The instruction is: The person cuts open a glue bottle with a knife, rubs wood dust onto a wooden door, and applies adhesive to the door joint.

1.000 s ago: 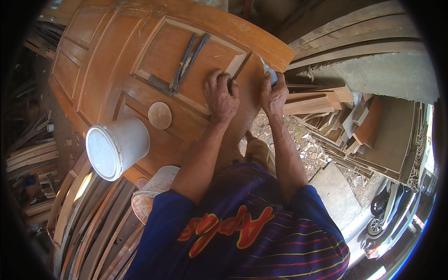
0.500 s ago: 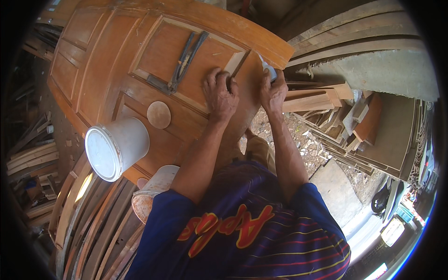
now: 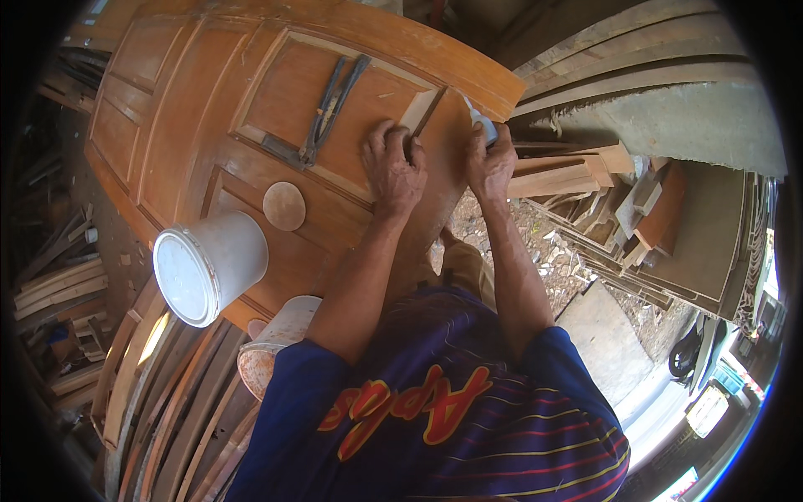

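A brown panelled wooden door [image 3: 180, 125] lies flat in front of me. My left hand [image 3: 393, 171] rests on it by the raised moulding of a panel, fingers bent; a small greyish thing seems to be between fingers and thumb, but I cannot make it out. Near the door's right end, my right hand [image 3: 491, 163] is closed on a pale bluish-white piece [image 3: 483, 125], pressed against the wood; its kind does not show clearly. Left of my left hand, long-handled pincers [image 3: 326, 117] lie across a panel. Closer to me lies a round tan disc [image 3: 284, 207].
A lidded white bucket [image 3: 226, 259] stands on the door's near left part, with a second, stained bucket [image 3: 288, 330] by my left arm. Timber strips [image 3: 184, 410] are stacked at lower left. Boards and offcuts [image 3: 652, 209] lie to the right, beside rubble [image 3: 544, 243].
Both hands stay almost in place, with the right hand still closed on the pale piece. The whole view shifts very slightly; nothing is taken up or let go.
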`<state>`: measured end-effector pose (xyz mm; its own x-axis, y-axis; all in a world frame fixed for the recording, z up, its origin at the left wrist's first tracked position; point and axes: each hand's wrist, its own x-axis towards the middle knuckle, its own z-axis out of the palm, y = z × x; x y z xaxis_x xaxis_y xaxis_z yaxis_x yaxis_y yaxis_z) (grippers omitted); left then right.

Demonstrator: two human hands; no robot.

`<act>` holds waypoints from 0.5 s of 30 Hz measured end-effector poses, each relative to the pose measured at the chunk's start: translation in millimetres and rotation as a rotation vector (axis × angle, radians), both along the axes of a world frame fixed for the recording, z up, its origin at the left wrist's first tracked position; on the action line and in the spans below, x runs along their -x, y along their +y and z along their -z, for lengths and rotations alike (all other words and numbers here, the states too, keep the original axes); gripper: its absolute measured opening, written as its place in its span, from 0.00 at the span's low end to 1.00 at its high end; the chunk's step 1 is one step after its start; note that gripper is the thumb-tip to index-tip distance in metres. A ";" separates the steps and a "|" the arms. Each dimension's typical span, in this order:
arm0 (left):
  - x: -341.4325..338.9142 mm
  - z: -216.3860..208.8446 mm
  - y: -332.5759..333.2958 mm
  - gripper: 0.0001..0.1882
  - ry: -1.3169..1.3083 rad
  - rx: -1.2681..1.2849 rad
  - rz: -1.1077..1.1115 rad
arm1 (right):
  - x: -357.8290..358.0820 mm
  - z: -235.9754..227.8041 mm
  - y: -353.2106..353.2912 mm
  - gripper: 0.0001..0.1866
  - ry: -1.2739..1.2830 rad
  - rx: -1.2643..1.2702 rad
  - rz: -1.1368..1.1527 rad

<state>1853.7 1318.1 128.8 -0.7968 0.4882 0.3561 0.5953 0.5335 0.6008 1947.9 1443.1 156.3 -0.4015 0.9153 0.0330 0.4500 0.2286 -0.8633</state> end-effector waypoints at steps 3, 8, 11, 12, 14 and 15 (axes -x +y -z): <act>0.7 1.0 -0.4 0.11 0.005 0.006 -0.001 | -0.9 -2.6 -0.9 0.18 0.000 -0.004 -0.002; 0.6 2.0 0.1 0.11 0.014 0.000 0.006 | -1.4 -0.4 -0.2 0.17 0.009 -0.013 0.004; 0.7 2.5 0.1 0.12 0.016 0.000 0.003 | -1.3 -0.1 0.0 0.16 0.014 0.003 0.006; 0.6 2.6 0.2 0.11 0.012 0.002 0.003 | -1.4 0.6 0.0 0.16 0.009 -0.002 0.006; 0.4 2.3 0.4 0.11 0.008 0.003 0.004 | -1.7 1.2 0.4 0.16 0.004 -0.007 0.008; 0.5 2.1 0.5 0.11 0.011 0.002 0.004 | -1.9 1.4 0.7 0.16 0.002 -0.011 0.010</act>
